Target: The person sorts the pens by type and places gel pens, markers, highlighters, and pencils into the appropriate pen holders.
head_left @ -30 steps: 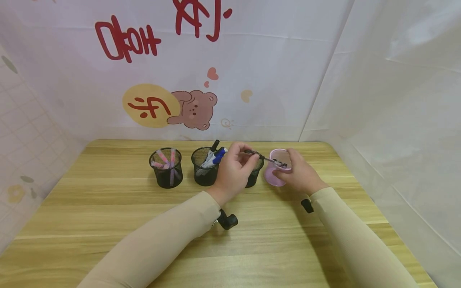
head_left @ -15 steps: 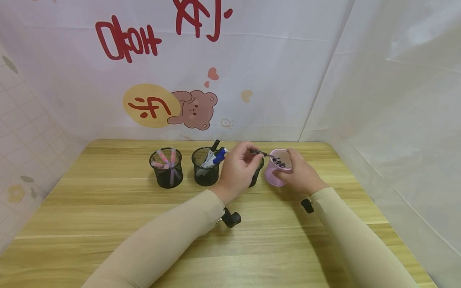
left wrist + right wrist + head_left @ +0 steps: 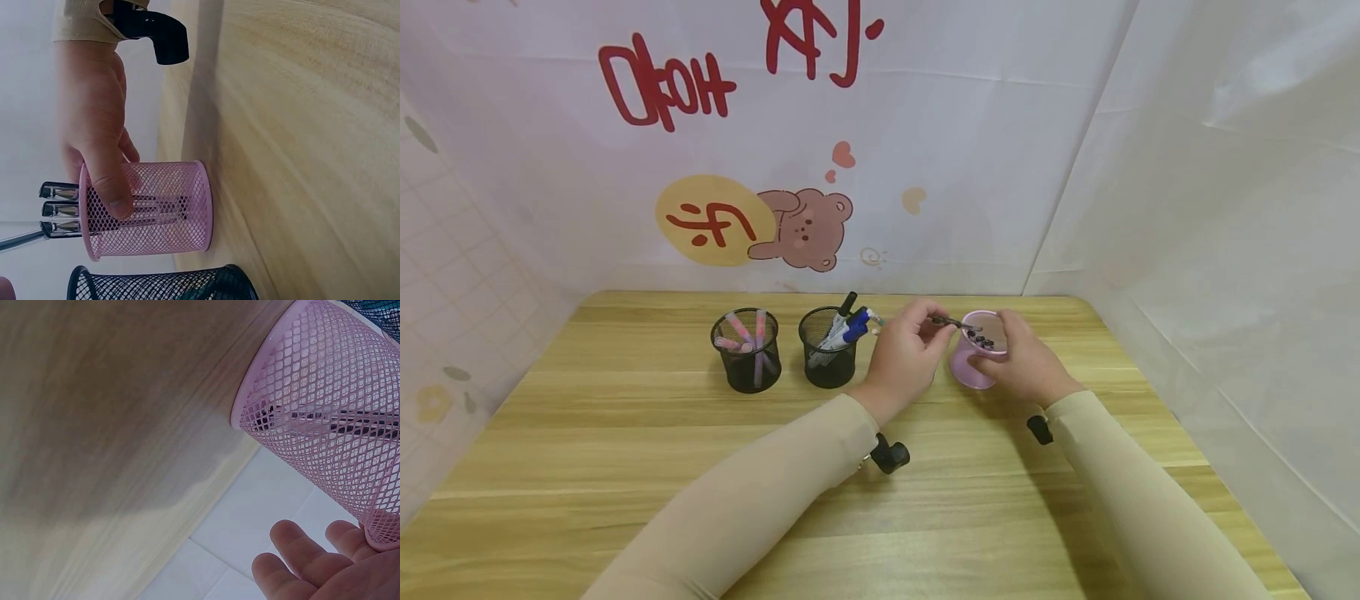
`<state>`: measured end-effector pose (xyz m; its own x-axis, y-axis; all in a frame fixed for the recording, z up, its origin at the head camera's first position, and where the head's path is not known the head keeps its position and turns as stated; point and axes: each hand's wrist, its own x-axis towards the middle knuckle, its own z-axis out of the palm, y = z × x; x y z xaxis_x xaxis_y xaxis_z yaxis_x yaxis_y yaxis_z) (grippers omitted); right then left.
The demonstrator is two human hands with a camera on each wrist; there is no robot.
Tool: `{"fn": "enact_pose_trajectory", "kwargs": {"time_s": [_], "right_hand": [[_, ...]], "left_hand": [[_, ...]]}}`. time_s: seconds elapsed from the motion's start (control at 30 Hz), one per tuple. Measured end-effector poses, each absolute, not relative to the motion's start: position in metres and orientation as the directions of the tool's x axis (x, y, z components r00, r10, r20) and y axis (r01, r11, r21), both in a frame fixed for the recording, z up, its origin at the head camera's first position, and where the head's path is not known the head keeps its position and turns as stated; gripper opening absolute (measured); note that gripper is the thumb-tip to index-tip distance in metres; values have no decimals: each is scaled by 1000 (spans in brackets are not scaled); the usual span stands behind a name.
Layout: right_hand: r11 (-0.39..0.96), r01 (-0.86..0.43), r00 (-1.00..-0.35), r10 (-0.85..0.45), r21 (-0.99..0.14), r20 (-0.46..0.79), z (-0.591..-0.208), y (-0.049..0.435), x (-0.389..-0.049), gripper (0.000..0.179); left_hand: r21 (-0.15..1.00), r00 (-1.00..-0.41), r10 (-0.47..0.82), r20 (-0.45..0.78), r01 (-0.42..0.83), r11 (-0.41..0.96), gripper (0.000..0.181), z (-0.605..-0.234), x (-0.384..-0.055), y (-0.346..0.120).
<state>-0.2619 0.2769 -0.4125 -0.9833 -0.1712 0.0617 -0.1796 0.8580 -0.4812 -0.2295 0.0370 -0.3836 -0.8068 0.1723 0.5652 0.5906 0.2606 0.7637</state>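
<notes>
My left hand (image 3: 904, 358) pinches a slim dark pen (image 3: 951, 321) between thumb and fingers, its far end over the rim of a pink mesh pen holder (image 3: 973, 372). My right hand (image 3: 1032, 360) grips that holder at its rim and side, thumb on the near side. Inside stand several capped gel pens (image 3: 60, 210), their clear caps sticking out above the rim in the left wrist view. There the held pen's grey barrel (image 3: 19, 240) overlaps the lowest cap. The right wrist view shows the pink mesh (image 3: 331, 381) upright on the table, with right-hand fingers (image 3: 300, 550) beside its rim.
A black mesh holder (image 3: 156, 286) stands beside the pink one, mostly hidden by my left hand in the head view. Further left, another black holder (image 3: 830, 371) has markers, and a third (image 3: 752, 375) has pink tubes. Behind the wooden table (image 3: 925, 533) rises a white wall covering (image 3: 970, 167).
My left hand has moved to the right with the pen, closer to the pink holder, covering more of the black holder behind it. My right hand has stayed on the pink holder.
</notes>
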Motion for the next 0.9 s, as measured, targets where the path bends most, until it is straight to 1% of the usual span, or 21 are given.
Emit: {"fn": "enact_pose_trajectory", "kwargs": {"time_s": [0.2, 0.43, 0.67, 0.9], "right_hand": [[858, -192, -981, -178, -477, 74, -413, 277, -263, 77], [857, -182, -983, -174, -481, 62, -412, 278, -263, 78], [859, -183, -983, -174, -478, 62, -413, 278, -263, 80], [854, -199, -980, -181, -480, 85, -415, 278, -265, 76]], "left_hand": [[778, -823, 191, 535, 568, 269, 18, -385, -229, 41], [776, -825, 211, 524, 564, 281, 18, -385, -232, 46], [787, -842, 236, 486, 539, 302, 23, -386, -234, 51], [802, -850, 245, 467, 524, 289, 26, -387, -233, 52]]}}
